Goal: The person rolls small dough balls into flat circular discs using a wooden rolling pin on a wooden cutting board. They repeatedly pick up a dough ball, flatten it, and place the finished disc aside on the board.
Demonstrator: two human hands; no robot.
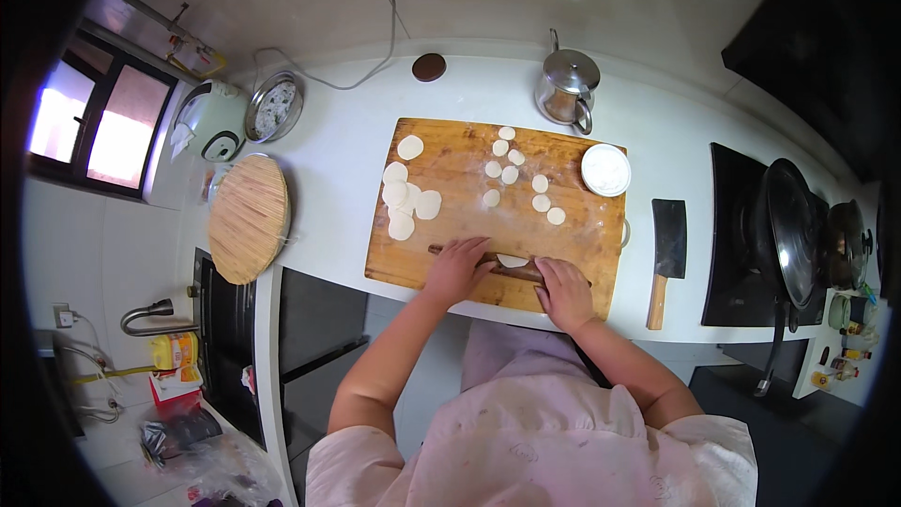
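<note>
My left hand and my right hand rest on a dark wooden rolling pin near the front edge of a wooden cutting board. Fingers of both hands curl over the pin, one hand toward each end. A pale piece of dough shows at the pin between my hands, partly covered. Several flat dough rounds lie overlapping on the board's left side. Smaller dough discs are scattered over its middle and right. At the far right corner stands a white bowl of white powder.
Right of the board lies a cleaver, then a black wok on the stove. Behind stands a metal kettle near a brown disc. To the left are a round slatted mat, a steel bowl and the sink.
</note>
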